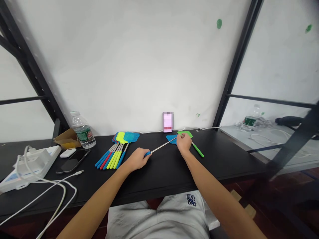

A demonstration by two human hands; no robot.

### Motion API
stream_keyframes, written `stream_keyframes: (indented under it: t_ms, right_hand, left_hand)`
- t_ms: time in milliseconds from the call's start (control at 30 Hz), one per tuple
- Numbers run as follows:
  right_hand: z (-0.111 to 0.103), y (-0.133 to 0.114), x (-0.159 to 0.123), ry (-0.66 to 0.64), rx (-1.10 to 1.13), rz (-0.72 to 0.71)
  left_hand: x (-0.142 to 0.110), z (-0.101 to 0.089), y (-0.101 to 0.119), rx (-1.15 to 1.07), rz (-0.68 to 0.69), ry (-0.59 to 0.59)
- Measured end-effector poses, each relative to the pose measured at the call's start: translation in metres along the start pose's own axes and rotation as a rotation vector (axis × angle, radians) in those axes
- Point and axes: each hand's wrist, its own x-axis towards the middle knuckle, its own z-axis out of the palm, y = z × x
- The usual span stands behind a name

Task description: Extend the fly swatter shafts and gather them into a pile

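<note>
The left hand (137,158) curls its fingers around the blue grip of a fly swatter (161,147), and the right hand (183,142) appears to pinch its shaft near the head, both ends held so the shaft spans between them above the black bench (224,156), beside a green swatter (198,150).

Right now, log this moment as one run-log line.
left hand: holds blue-handled fly swatter | right hand: on green fly swatter | nearby: row of fly swatters

A black desk (219,156) holds fly swatters (124,137), a water bottle (83,130), a phone (72,161) and a power strip (32,167).
</note>
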Motion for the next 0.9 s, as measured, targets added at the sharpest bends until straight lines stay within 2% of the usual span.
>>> stream_keyframes:
  t_ms: [233,433,900]
  right_hand:
    - [0.011,-0.015,-0.027,-0.059,0.021,-0.087]
    - [0.027,-0.022,-0.052,-0.112,0.161,-0.234]
    - [0.034,-0.023,-0.068,-0.137,0.236,-0.286]
  left_hand:
    - [0.005,0.009,0.004,0.139,-0.029,0.044]
    - [0.008,0.012,0.012,0.198,-0.086,0.079]
    - [0.010,0.013,0.014,0.216,-0.100,0.104]
